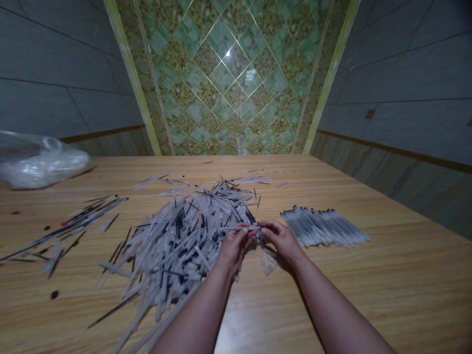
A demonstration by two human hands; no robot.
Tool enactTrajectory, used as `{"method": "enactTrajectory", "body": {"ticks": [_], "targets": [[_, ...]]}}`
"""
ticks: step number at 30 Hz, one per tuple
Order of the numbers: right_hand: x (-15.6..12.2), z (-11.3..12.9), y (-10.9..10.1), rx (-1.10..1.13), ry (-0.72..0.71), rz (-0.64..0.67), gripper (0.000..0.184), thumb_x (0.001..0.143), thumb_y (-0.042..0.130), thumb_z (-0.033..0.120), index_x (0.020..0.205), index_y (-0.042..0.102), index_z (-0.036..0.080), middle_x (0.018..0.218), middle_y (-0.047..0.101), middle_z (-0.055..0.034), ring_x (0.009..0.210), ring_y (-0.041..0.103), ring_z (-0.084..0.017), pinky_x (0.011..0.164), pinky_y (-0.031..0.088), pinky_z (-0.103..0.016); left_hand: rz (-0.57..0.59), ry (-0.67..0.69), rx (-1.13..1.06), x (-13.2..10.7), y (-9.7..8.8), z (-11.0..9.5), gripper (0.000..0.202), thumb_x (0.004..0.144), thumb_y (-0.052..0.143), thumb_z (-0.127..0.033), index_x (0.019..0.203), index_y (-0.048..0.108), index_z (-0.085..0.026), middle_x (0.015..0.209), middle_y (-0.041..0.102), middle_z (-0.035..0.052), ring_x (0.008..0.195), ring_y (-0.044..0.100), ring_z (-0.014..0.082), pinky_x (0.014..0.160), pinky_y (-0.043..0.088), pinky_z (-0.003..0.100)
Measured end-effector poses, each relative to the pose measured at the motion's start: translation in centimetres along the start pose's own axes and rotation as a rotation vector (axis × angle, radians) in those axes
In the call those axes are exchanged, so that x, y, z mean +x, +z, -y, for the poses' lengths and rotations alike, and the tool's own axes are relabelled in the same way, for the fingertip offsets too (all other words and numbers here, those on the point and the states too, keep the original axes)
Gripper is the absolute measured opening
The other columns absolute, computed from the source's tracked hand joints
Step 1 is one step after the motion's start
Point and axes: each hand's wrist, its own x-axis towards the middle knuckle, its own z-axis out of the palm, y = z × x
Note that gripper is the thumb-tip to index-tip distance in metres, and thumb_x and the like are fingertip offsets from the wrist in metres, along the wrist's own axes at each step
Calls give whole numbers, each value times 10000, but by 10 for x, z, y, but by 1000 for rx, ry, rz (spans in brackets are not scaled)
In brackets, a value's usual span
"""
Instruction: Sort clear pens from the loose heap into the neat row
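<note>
A big loose pile of clear plastic tubes and thin black refills (184,236) covers the middle of the wooden table (387,285). My left hand (233,248) is closed on a clear tube (236,228) held level just above the pile's right edge. My right hand (280,240) pinches the tube's right end, its fingers closed; what else it holds is too small to see. Both hands meet at the pile's right side. To the right of my hands lies a neat row of finished pens (324,227).
A scatter of black refills (70,228) lies at the left of the table. A clear plastic bag (37,162) sits at the far left edge. Tiled walls stand close behind the table and on both sides.
</note>
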Motion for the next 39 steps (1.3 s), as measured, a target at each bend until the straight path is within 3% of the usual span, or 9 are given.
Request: {"method": "enactTrajectory", "body": {"ticks": [4,9,14,19,27,33,39], "targets": [[0,-1,0,-99,11,-57,369,719,559,495,782,665,147,725,646,-37,701,572,-170,625,433,-261,-4,-1,18,0,0,1,226,678,646,-146,875,537,-127,766,690,83,714,656,151,735,499,258],[-1,2,1,-18,-5,-5,374,693,614,445,933,636,159,880,656,-62,796,581,-181,699,440,-278,9,15,0,1,-2,2,254,663,665,-158,879,533,-132,772,689,71,730,653,146,742,495,251],[-2,5,2,-148,-16,-46,348,749,535,469,770,657,144,735,645,-51,719,567,-173,669,426,-280,-4,1,12,1,-2,3,266,652,681,-181,874,545,-129,794,688,76,739,653,154,755,495,270],[-2,6,1,-66,-16,-34,344,709,591,451,890,632,161,832,645,-46,751,564,-161,671,426,-264,-3,15,17,1,-2,2,249,658,675,-182,865,544,-132,786,688,68,735,654,149,758,496,270],[-1,8,3,-196,-68,-49,333,788,484,447,727,613,146,660,588,-10,649,524,-135,614,394,-245,29,-3,85,2,-2,2,284,654,677,-185,895,538,-128,812,694,81,750,655,152,763,492,264],[-1,6,5,-57,-56,-11,282,751,554,408,841,617,149,775,628,-34,732,556,-148,676,418,-261,23,28,88,4,-5,2,277,671,660,-171,909,526,-131,824,692,79,778,652,153,789,489,274],[-1,4,8,-31,-6,-35,276,731,570,415,737,608,142,689,619,-20,654,549,-136,653,420,-268,17,5,110,4,-6,4,282,668,663,-186,911,533,-127,802,692,85,756,656,160,761,499,274]]}}
